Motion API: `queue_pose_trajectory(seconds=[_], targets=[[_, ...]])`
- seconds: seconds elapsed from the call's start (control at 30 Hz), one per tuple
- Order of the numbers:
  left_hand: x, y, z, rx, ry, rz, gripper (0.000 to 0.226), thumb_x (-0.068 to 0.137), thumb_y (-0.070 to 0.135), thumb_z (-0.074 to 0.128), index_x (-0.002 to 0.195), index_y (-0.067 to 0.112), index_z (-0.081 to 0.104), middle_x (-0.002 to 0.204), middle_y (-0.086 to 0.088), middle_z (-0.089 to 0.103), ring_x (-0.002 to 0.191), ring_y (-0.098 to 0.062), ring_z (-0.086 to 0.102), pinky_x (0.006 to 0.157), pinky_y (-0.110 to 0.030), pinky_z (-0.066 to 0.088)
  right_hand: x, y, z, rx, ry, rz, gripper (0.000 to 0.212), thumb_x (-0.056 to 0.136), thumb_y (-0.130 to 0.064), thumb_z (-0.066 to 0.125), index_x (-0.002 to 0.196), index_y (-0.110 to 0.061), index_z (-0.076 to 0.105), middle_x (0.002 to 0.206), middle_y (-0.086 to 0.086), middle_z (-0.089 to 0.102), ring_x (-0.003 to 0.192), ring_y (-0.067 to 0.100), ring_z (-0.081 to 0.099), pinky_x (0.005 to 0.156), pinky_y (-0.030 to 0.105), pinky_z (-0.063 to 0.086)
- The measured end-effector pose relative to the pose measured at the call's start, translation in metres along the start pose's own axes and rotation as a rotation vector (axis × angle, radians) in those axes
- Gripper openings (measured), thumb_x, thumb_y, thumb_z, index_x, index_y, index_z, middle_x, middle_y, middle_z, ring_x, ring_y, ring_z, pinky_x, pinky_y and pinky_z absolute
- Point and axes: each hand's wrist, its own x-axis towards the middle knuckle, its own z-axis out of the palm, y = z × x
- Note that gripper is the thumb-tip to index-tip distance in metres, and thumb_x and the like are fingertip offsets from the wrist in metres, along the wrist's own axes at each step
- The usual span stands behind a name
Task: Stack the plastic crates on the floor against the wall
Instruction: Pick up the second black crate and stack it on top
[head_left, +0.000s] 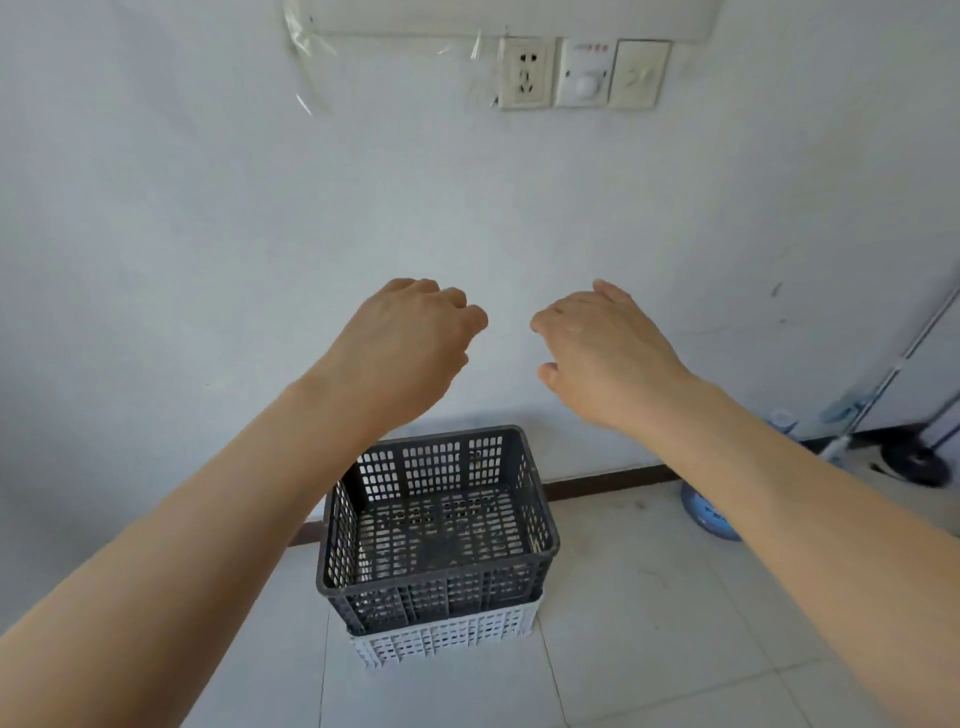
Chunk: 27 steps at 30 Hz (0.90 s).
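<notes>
A dark grey crate (439, 525) sits nested on a white crate (447, 636) on the tiled floor (649, 623) against the wall (208, 234), bare tiles around, a blue jug (709, 512) rightward, while the left hand (410, 338) and right hand (608, 343) hover above, loosely curled, holding nothing.

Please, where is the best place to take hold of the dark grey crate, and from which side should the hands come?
Probably the thick top rim of the dark grey crate, at its two short ends, coming down from above with the left hand and right hand, both empty. The crate sits nested in the white crate, so its lower walls are covered, while the rim juts out all round and offers a grip.
</notes>
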Motion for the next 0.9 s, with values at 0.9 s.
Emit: queue_pose_trajectory(seconds=[0.9], targets=[[-0.068,0.443,-0.169,-0.444,0.411,1.274,0.015,0.063,-0.002,0.075,0.077,0.001,0.070,0.064,-0.015,0.064,0.060,-0.034,0.062,0.060,-0.040,0.054,-0.541,0.047,-0.147,-0.276,-0.329,1.225,0.027,0.094,-0.034,0.051,0.115,-0.018,0.056,0.107,0.004,0.064,0.107,0.024,0.057,0.115,0.038,0.015]])
